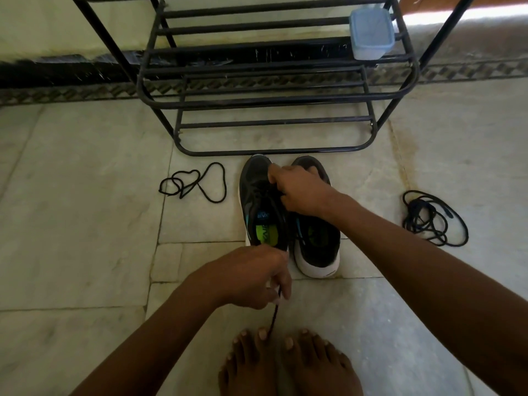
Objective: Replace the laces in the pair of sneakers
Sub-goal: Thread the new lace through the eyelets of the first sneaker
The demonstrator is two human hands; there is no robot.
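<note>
Pale stone tile floor point(85, 224), mottled, thin grout lines, patterned dark border strip along the far edge. Black metal tube shoe rack point(274, 101) stands far centre, rounded corners, horizontal bar shelves. On its upper right shelf a translucent blue plastic box point(371, 34), square with rounded corners, lid on.

Pair of sneakers side by side just near of the rack, toes pointing far. Left sneaker point(261, 204): black mesh upper, white sole, green and blue insole print visible. Right sneaker point(317, 247): same black upper, white heel wrap facing near, touching or just beside the left one.

Two bare feet point(288, 364) at the near edge, toes pointing far.

Loose black lace point(434, 218) on the floor to the right, well apart from the shoes, round cord in a tangled coil. Second loose black lace point(197, 182) to the left of the left sneaker, loosely looped, thin cord.

Right hand point(300, 190) over the forefoot area of both sneakers, fingers curled down onto the left sneaker's lacing zone; seems to grip the lace or upper there, exact pinch hidden by the knuckles.

Left hand point(257, 278) just near of the left sneaker's heel, fingers closed narrow, pinching a black lace end point(273, 318) that hangs down toward the toes of the left foot. Lace is thin round cord, straight below the fingers.
</note>
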